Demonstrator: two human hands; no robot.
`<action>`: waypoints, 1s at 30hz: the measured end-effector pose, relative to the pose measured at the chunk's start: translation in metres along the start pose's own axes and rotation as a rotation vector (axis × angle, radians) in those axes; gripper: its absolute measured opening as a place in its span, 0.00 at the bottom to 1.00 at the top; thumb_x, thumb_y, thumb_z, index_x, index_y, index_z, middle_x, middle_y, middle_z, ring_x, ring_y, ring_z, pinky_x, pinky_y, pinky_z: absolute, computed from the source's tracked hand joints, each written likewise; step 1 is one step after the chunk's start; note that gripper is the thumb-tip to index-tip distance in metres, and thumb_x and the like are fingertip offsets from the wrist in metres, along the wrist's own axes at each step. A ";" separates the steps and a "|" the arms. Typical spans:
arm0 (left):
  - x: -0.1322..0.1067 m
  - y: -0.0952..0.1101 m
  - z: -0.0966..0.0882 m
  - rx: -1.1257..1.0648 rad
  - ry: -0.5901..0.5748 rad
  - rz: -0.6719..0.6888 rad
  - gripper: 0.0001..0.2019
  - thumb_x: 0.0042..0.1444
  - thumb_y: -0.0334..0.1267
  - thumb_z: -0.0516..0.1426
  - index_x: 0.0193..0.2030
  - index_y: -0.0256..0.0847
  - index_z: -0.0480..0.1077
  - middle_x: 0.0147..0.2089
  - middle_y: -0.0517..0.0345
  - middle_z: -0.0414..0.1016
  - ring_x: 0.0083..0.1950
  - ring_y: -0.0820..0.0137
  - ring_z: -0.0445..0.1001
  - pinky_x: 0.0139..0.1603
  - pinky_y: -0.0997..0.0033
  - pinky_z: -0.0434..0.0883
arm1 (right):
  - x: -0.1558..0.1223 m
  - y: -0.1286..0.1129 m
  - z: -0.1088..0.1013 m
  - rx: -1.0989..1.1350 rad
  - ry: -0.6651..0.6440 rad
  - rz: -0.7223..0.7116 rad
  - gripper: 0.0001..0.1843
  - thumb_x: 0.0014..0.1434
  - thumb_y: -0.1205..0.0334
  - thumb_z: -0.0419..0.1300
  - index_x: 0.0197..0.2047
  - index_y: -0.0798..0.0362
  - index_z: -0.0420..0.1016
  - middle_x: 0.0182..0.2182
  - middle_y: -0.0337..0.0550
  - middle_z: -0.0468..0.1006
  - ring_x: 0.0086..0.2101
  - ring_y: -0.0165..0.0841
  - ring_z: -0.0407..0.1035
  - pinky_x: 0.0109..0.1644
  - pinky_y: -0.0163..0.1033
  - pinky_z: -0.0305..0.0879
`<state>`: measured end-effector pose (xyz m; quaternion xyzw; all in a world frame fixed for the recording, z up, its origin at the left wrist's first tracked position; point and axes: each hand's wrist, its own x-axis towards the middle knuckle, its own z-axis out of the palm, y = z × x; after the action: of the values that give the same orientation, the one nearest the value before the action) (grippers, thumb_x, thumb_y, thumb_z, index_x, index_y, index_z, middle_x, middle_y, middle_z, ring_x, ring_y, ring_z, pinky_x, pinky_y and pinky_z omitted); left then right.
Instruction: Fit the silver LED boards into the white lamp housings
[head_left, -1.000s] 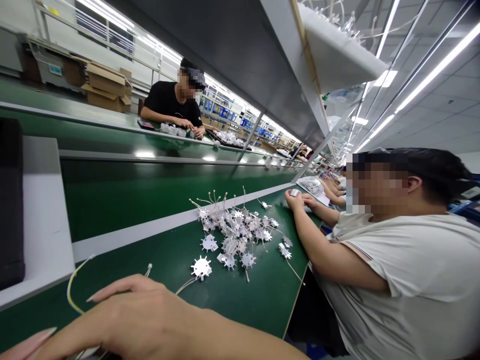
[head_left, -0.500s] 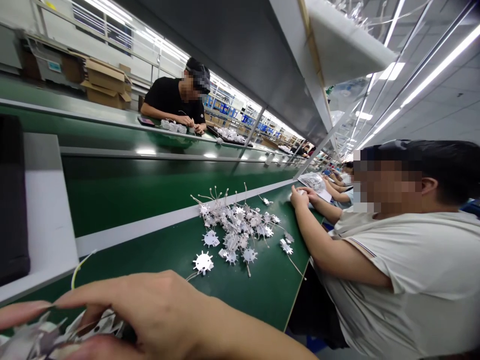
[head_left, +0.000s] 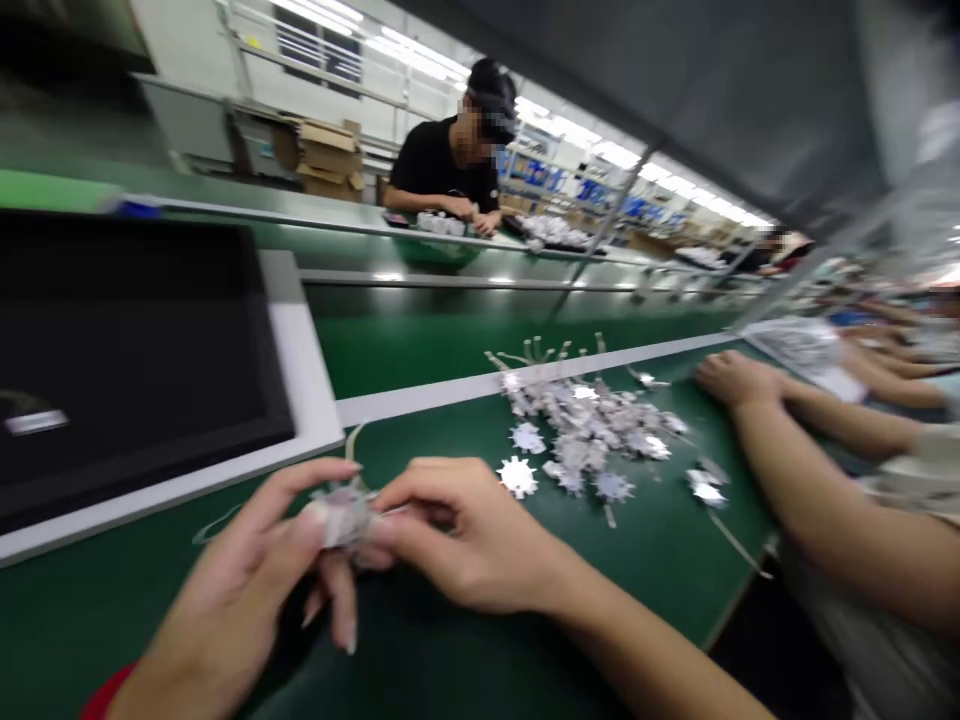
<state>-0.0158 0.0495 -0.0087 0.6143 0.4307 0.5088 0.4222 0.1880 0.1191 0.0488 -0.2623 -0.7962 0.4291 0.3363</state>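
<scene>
Both hands are working on a small white part [head_left: 343,520], being held up over the near desk [head_left: 652,565], just in front of the black-lined tray [head_left: 300,345]. Left hand [head_left: 244,565]: grip pinching the part between thumb and fingers. Right hand [head_left: 469,535]: thumb and forefinger appearing to pinch its right edge; blur is hiding finer detail. Step in hand, by judgement: fingering or adjusting one piece. Next move is probably calling for a steady left hold and small right fingertip motions, minding the thin wire [head_left: 355,445] showing just behind.

Surface: green, glossy; a pile of toothed white pieces [head_left: 585,430] is lying to the right, wires trailing. Room: a co-worker in black [head_left: 442,165] is bending over the opposite bench; cardboard boxes [head_left: 328,160] are standing behind; strip lights are glaring.
</scene>
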 end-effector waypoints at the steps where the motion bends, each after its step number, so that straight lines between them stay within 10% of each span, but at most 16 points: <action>1: -0.002 0.006 -0.001 -0.097 -0.003 -0.074 0.18 0.82 0.53 0.44 0.66 0.47 0.63 0.31 0.64 0.83 0.19 0.70 0.79 0.20 0.77 0.72 | -0.002 -0.003 -0.001 0.059 0.000 0.054 0.10 0.69 0.60 0.63 0.36 0.52 0.83 0.29 0.39 0.82 0.27 0.29 0.72 0.31 0.32 0.68; 9: 0.007 0.031 0.009 -0.476 0.029 -0.308 0.19 0.74 0.59 0.59 0.54 0.46 0.64 0.31 0.58 0.86 0.16 0.71 0.78 0.18 0.81 0.57 | -0.002 -0.013 -0.006 0.105 -0.117 0.150 0.14 0.72 0.63 0.59 0.39 0.53 0.86 0.33 0.39 0.82 0.30 0.28 0.71 0.33 0.32 0.63; 24: 0.009 0.030 0.008 -0.604 -0.023 -0.379 0.27 0.68 0.61 0.66 0.61 0.46 0.68 0.35 0.55 0.88 0.25 0.65 0.86 0.25 0.82 0.76 | -0.003 -0.001 -0.002 0.052 -0.039 0.082 0.13 0.72 0.63 0.58 0.36 0.53 0.79 0.31 0.38 0.79 0.31 0.28 0.70 0.35 0.33 0.63; 30: 0.015 0.034 0.010 -0.563 -0.018 -0.364 0.26 0.60 0.63 0.71 0.44 0.41 0.74 0.34 0.55 0.88 0.23 0.71 0.84 0.23 0.88 0.72 | -0.004 -0.004 -0.004 0.060 -0.016 0.145 0.13 0.72 0.59 0.59 0.36 0.53 0.79 0.30 0.39 0.81 0.29 0.29 0.70 0.33 0.34 0.64</action>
<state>-0.0005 0.0537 0.0267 0.3913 0.3721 0.5186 0.6629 0.1933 0.1160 0.0523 -0.3055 -0.7646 0.4780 0.3058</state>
